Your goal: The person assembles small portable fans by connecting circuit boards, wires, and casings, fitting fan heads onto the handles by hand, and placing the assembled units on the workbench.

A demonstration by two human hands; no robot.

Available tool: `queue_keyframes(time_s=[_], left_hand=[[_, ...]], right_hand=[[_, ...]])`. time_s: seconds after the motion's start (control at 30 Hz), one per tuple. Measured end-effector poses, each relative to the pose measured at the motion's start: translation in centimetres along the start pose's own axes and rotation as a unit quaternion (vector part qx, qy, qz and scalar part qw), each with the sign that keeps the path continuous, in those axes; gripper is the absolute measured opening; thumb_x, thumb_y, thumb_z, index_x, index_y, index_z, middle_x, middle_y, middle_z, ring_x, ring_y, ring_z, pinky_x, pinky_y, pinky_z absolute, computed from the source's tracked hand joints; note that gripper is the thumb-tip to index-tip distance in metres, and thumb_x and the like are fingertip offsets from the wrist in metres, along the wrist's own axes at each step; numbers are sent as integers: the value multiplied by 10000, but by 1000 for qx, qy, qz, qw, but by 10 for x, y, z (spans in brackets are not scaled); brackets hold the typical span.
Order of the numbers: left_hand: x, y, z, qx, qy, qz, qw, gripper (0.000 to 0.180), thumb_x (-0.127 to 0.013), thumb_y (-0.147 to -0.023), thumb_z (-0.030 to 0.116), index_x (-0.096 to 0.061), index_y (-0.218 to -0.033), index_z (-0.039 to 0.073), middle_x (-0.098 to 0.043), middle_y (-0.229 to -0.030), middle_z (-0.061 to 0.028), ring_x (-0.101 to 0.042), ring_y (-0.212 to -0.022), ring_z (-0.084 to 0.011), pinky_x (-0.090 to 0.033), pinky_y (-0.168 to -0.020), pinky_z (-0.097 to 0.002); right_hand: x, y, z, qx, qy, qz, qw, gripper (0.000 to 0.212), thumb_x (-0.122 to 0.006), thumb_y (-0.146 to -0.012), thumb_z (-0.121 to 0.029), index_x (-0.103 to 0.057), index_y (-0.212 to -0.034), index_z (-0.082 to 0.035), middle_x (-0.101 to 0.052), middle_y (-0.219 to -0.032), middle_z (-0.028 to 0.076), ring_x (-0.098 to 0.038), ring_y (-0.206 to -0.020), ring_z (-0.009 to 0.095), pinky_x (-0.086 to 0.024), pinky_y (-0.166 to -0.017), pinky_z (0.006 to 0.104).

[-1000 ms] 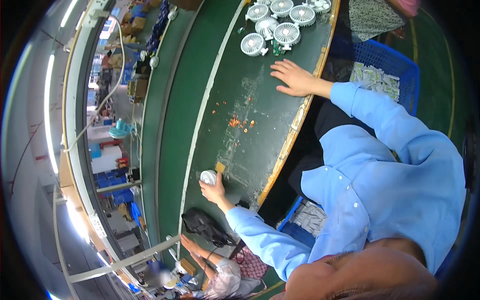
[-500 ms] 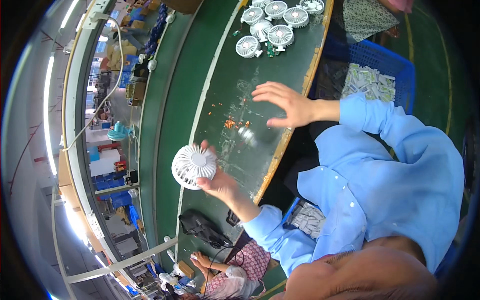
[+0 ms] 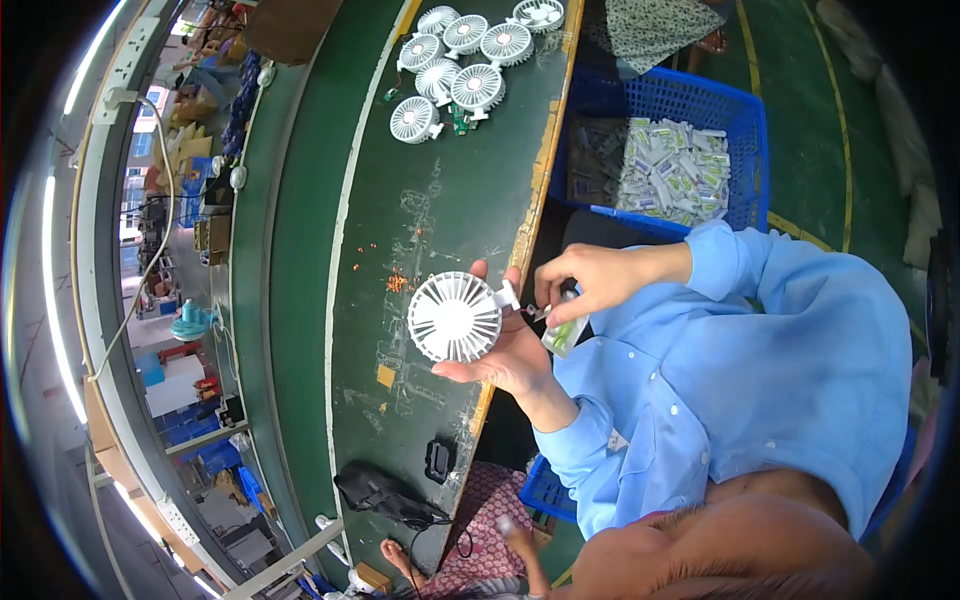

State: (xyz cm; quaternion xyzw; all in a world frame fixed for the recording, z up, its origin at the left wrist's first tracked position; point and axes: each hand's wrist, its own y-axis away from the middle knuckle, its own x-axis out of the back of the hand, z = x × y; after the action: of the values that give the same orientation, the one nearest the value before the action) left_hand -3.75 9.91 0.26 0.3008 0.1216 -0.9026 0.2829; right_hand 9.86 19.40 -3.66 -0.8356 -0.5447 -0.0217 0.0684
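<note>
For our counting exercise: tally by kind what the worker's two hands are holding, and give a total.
white round fan, in the left hand: 1
small clear packet, in the right hand: 1
Total: 2

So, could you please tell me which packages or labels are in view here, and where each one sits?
Small clear packet: pinched in the right hand, see-through with green inside.
Heap of small packets: in the blue basket past the table edge, white with green.
Yellow sticker: flat on the green table, a small square.
</note>
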Motion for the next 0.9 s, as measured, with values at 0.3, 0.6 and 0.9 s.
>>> queue_keyframes(time_s=[0.3, 0.6, 0.9], left_hand=[[1, 37, -17, 48, 147, 75, 985, 940, -365, -843, 846, -444, -1432, 117, -551, -1338, -232, -659, -991, -373, -534, -925, -451], [34, 58, -30, 4, 61, 144, 988, 909, -318, -911, 779, -391, -1455, 54, -486, -1420, -211, -512, -1269, -352, -413, -1075, -477], [11, 87, -76, -106, -317, 211, 919, 729, -590, -945, 145, -164, -1517, -7, -204, -1580, -213, -189, -1483, -345, -128, -1213, -456]], right_hand=[[-41, 22, 53, -54, -224, -21, 973, 196, -623, -955, -151, -660, -1051, 16, -590, -778, 10, -571, -754, 83, -466, -688, 273], [-5, 40, 23, -58, -433, -61, 898, 173, -577, -896, -115, -674, -891, 28, -682, -846, 112, -633, -811, 145, -473, -744, 274], [16, 31, -12, -80, -292, -71, 950, 298, -542, -929, -176, -656, -787, 59, -663, -738, 123, -642, -694, 188, -507, -663, 319]])
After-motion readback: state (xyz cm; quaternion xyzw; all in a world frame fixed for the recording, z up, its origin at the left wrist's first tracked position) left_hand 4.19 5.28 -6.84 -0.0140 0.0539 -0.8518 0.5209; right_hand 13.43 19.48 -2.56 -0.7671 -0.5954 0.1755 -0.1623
